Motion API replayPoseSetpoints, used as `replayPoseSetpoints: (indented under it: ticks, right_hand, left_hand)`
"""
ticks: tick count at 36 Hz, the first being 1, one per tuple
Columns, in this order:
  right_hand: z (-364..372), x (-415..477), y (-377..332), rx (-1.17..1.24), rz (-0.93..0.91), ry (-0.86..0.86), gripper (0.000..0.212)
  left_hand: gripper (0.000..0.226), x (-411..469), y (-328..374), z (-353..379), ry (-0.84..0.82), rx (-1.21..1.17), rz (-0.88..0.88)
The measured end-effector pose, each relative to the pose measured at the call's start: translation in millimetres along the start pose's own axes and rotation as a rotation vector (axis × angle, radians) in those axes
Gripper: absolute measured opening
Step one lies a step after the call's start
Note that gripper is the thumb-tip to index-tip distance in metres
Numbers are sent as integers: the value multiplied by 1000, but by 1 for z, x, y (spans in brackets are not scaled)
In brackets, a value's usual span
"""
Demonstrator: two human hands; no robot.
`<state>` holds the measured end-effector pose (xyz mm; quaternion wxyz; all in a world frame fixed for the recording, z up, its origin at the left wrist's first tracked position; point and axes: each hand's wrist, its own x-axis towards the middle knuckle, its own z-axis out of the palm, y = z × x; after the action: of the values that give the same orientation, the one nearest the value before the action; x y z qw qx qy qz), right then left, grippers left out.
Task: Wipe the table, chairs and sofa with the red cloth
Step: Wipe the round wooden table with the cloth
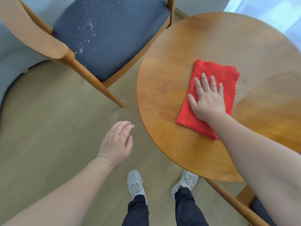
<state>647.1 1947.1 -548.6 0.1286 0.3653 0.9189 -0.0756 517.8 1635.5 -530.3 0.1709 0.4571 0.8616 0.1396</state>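
Observation:
A folded red cloth (216,74) lies flat on the round wooden table (179,66). My right hand (207,99) presses on the cloth with straight, spread fingers. White specks dot the table near its left edge (155,112). My left hand (118,142) hangs over the floor left of the table, fingers loosely curled and holding nothing. A wooden chair with a dark blue seat (114,35) stands at the upper left, and white specks are scattered across its cushion. A pale grey sofa (11,66) shows at the far left edge.
Light wooden floor (48,119) lies between the chair and the table. My feet in grey sneakers (135,183) stand at the table's near edge. Part of a second chair (244,201) shows at the lower right under the table. A bright window area sits at the top right.

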Motion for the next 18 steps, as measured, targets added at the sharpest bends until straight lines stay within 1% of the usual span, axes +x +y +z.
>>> replayPoseSetpoints:
  ticks: [6, 13, 18]
  right_hand:
    - [5, -16, -15, 5, -18, -2, 69]
    - [20, -66, -86, 8, -260, -84, 68]
    - [27, -71, -119, -13, -345, -106, 67]
  left_hand:
    - [39, 0, -1, 8, -1, -18, 0]
    - [41, 5, -6, 4, 23, -23, -28]
    - [41, 11, -11, -3, 53, -27, -35]
